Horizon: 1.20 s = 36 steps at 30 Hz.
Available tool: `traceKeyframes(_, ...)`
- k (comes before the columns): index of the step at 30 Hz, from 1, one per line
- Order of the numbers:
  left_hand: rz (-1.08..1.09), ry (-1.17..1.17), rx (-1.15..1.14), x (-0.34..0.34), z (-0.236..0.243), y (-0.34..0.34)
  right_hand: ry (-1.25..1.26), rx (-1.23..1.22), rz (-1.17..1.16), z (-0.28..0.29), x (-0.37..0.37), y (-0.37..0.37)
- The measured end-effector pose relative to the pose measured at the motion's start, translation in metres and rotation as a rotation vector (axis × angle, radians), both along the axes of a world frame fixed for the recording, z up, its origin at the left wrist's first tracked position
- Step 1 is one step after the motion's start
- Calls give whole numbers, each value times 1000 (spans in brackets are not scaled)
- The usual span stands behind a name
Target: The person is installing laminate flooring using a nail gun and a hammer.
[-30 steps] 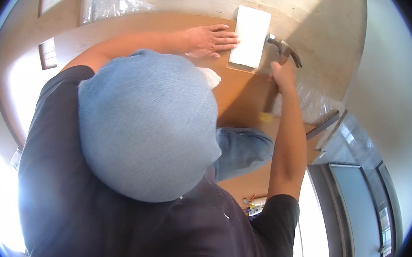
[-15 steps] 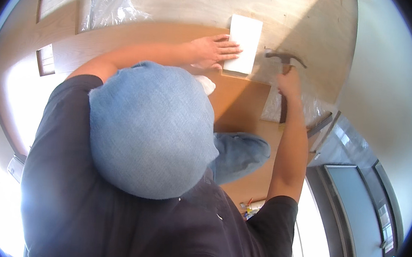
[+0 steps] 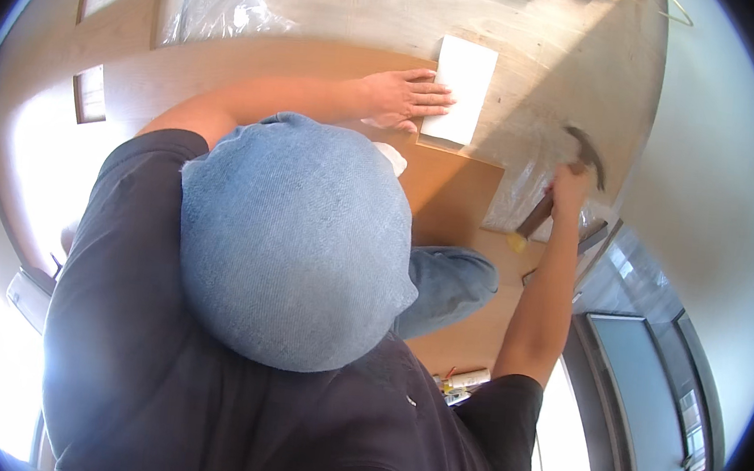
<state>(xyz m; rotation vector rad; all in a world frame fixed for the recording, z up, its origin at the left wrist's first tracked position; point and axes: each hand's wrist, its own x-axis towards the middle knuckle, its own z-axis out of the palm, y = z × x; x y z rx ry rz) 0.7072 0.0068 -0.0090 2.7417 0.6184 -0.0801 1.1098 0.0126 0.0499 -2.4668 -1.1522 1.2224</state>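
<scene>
Head view: hammer in my right fist, white block under my left fingertips

The hammer [image 3: 536, 215] sits in my right hand [image 3: 569, 188], fingers curled round the brown handle just below the claw head, the yellow butt jutting out toward my body. I judge it head-heavy and stiff; a hold this high should steady it, while one lower down would let the weight pull more. (The head is blurred, and I can't tell how far it is above the surface.)

To its left, apart from it, lies the white block [image 3: 466, 86], which looks light and rigid, perhaps easily dented, best held by its long edges. My left hand [image 3: 405, 99] is flat, fingers spread, gripping nothing, its fingertips over the block's left edge. Around these are the brown board [image 3: 448, 188], clear plastic film [image 3: 510, 198] and the pale wooden panel [image 3: 370, 6].
</scene>
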Motion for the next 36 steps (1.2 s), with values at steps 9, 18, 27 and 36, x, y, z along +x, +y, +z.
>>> traceKeyframes(9, -8, -45, 33, -5, -5, -3, 63, -143, 497, -3, -30, -12)
traceKeyframes(18, -16, 110, -29, -9, 13, -2, 90, -9, -102, -35, -22, -7)
traceKeyframes(27, -8, 144, -40, -15, 11, -5, 107, 344, -777, -13, -12, 12)
traceKeyframes(36, -3, 76, -35, -24, 9, 0, 229, 67, -94, -20, 0, 2)
